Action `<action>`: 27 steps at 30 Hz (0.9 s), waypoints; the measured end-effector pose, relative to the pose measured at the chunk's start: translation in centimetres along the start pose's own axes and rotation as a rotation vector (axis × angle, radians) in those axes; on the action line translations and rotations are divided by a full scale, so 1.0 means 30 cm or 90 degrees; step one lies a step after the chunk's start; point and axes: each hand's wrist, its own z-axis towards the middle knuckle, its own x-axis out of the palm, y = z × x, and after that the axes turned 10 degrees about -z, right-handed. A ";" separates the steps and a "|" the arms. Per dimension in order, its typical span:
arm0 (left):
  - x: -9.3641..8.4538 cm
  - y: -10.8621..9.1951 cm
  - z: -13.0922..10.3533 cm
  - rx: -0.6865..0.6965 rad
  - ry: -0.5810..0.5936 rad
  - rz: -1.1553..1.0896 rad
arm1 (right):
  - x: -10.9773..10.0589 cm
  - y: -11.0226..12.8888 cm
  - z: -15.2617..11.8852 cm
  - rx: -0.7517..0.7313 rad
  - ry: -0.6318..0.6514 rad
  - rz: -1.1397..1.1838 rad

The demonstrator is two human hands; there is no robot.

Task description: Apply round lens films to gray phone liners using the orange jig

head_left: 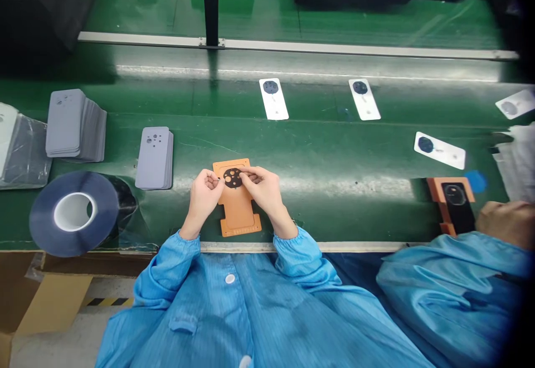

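Observation:
In front of me an orange fixture plate (239, 210) lies on the green bench, narrower in its lower half. A black round sheet with several holes (231, 184) rests on its upper part. My left hand (204, 192) is closed in a pinch at the left edge of the round sheet; a tiny dark bit shows at its fingertips, too small to name. The thumb and forefinger of my right hand (263, 188) pinch the sheet's upper right edge, partly covering it.
Stacked grey phone-shaped sheets (152, 156) and a taller stack (67, 125) stand at left, by a film roll (107, 212). White phone-shaped panels (273, 100) with dark discs lie toward the back and right. At right, a co-worker's hand (505, 223) is beside another orange fixture (437, 189).

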 end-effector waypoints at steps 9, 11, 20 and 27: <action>0.001 -0.002 0.006 -0.020 -0.002 -0.011 | -0.009 -0.024 0.015 -0.052 -0.047 -0.022; 0.001 -0.005 0.007 -0.026 0.002 -0.012 | -0.011 -0.031 0.019 -0.043 -0.044 -0.016; 0.006 -0.013 -0.001 -0.020 -0.007 0.013 | -0.022 -0.040 0.037 0.063 0.016 0.086; 0.007 -0.001 -0.008 -0.005 -0.017 0.041 | -0.035 -0.037 0.043 0.083 0.055 0.139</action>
